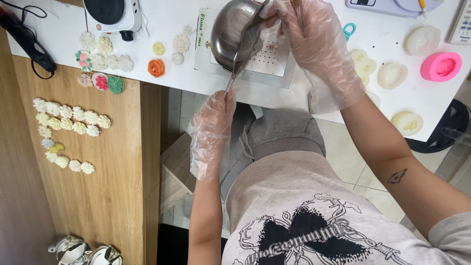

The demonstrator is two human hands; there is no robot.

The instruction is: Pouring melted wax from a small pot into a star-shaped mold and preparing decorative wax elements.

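Steel bowl [230, 34] tilted between left hand [213, 115], right hand [314, 34]

Pink mould [440, 66], white flower casts [73, 120]

A steel bowl [230, 32] sits on the table [167, 14], moulds [422, 54] to its right.

A white table [162, 14] spans the top; a wooden bench [113, 196] fills the left; pale floor tiles [358, 172] show at centre.
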